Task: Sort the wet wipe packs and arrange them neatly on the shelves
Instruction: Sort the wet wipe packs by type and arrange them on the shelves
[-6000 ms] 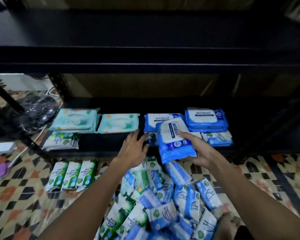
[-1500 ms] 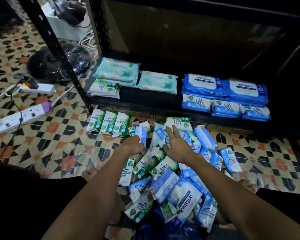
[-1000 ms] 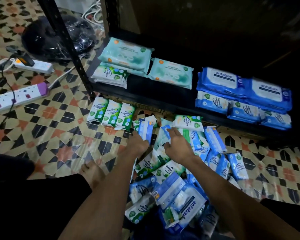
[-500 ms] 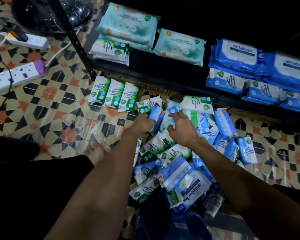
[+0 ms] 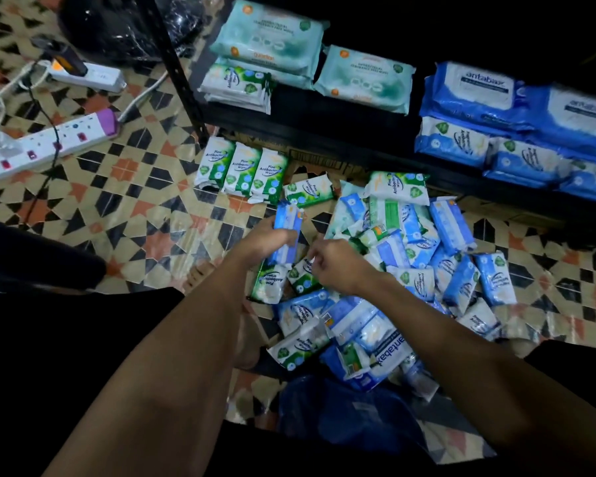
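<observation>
Floor, far left: two power strips (image 5: 52,146) and their cables lie on the patterned floor (image 5: 124,215), well apart from your work.
Green row: three green packs (image 5: 243,171) stand side by side on the floor just in front of the shelf (image 5: 341,132).
Left hand: your left hand (image 5: 267,241) is clamped around a small blue pack (image 5: 287,232), held upright above the near edge of the pile.
Right hand: your right hand (image 5: 336,266) is curled, fingertips pinching at a green pack (image 5: 303,271) just beside the left hand; whether it has a full grip I cannot tell.
Pile: the mixed pile of packs (image 5: 410,256) lies on the floor between you and the shelf, blue and green jumbled together.
Shelf: teal packs (image 5: 272,43) sit at its left, blue packs (image 5: 503,132) stacked at its right.
Step, as I judge it: you are picking out like packs from the pile.
Doing it well: gather one colour per hand, square the edges, and lift clear so neighbours don't slide.
Pose: both forearms reach forward and down, wrists close together, hands nearly touching.
</observation>
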